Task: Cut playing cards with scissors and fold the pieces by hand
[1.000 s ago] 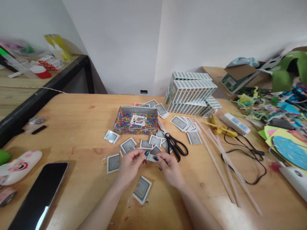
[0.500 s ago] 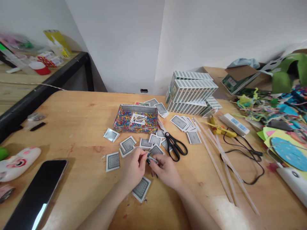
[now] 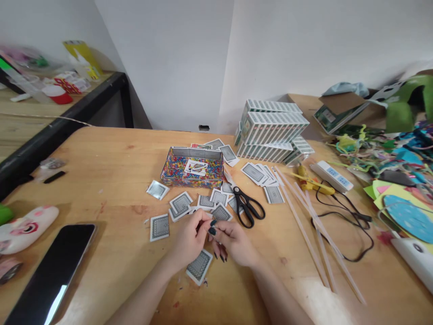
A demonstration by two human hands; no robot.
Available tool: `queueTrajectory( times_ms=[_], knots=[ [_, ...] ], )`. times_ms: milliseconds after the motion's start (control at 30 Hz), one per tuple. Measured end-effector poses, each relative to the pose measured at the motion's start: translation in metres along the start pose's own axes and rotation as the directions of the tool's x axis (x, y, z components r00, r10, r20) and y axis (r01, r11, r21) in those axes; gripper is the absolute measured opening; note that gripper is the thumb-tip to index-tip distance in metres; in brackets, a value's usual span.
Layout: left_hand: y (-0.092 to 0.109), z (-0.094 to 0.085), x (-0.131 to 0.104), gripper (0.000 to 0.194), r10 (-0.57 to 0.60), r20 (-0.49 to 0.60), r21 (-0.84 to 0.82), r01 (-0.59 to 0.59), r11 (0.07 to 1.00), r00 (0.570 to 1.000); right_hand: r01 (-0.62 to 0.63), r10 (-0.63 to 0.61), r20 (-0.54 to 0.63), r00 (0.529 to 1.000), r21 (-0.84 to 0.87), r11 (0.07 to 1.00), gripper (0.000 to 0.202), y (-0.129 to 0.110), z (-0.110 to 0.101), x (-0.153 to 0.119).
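My left hand and my right hand meet above the wooden table, fingertips pinched together. Whatever lies between them is too small to make out. Just below my hands, a card piece with a patterned back lies on the table. Behind them are several more card pieces, among them one at the left. A colourful open box holds a face card. To the right of the box lie black-handled scissors, partly on the cards.
Stacked card boxes stand at the back. On the right are clear glue sticks, a yellow glue gun, a power strip and craft scraps. A phone lies at the left front.
My right hand's fingers have shifted and its lower fingers are more spread out below. The small card-like piece seen between my hands earlier no longer shows.
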State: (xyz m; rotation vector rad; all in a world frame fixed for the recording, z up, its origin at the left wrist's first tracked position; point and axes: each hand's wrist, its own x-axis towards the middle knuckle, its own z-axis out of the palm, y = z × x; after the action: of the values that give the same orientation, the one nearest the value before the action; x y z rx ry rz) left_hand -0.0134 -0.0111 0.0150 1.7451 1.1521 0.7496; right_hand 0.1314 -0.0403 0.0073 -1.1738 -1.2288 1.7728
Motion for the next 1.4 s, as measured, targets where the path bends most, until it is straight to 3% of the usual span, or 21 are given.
queueTrajectory(
  times_ms=[200, 367, 667, 800, 933, 1033, 1233, 1300, 1400],
  knots=[
    [0.0, 0.0, 0.0, 0.016, -0.006, -0.011, -0.061, 0.005, 0.998, 1.0, 0.053, -0.053, -0.009, 0.999, 0.021, 0.998, 0.039, 0.001, 0.002, 0.001],
    [0.002, -0.001, -0.001, 0.018, -0.045, 0.021, -0.205, 0.048, 0.978, 0.999, 0.107, -0.103, -0.063, 0.993, 0.073, 0.992, 0.04, -0.002, 0.008, 0.0],
    [-0.002, 0.003, 0.005, 0.03, -0.302, -0.013, -0.483, 0.258, 0.837, 0.953, 0.132, -0.116, -0.179, 0.977, 0.079, 0.988, 0.036, -0.002, 0.01, 0.001],
    [0.0, 0.002, 0.003, 0.031, -0.198, 0.096, -0.407, 0.219, 0.887, 0.976, 0.145, -0.129, -0.173, 0.976, 0.083, 0.986, 0.036, -0.002, 0.008, 0.001],
    [0.004, 0.002, 0.002, 0.03, -0.162, 0.115, -0.375, 0.194, 0.906, 0.98, 0.138, -0.126, -0.109, 0.986, 0.114, 0.984, 0.037, -0.003, 0.005, 0.0],
    [0.002, 0.004, 0.001, 0.029, -0.218, 0.165, -0.448, 0.27, 0.852, 0.962, 0.138, -0.128, -0.075, 0.989, 0.161, 0.977, 0.036, -0.003, 0.004, 0.0],
    [-0.006, 0.013, -0.002, 0.033, -0.289, 0.232, -0.678, 0.367, 0.637, 0.929, 0.124, -0.107, -0.071, 0.992, 0.324, 0.938, 0.031, 0.001, 0.007, 0.0],
    [-0.007, 0.012, -0.001, 0.034, -0.297, 0.236, -0.659, 0.377, 0.651, 0.925, 0.115, -0.097, -0.07, 0.993, 0.345, 0.931, 0.031, 0.0, 0.008, 0.001],
    [-0.005, 0.004, 0.002, 0.034, -0.234, 0.215, -0.514, 0.313, 0.799, 0.948, 0.098, -0.086, -0.051, 0.995, 0.337, 0.936, 0.031, -0.002, 0.008, 0.0]
  ],
)
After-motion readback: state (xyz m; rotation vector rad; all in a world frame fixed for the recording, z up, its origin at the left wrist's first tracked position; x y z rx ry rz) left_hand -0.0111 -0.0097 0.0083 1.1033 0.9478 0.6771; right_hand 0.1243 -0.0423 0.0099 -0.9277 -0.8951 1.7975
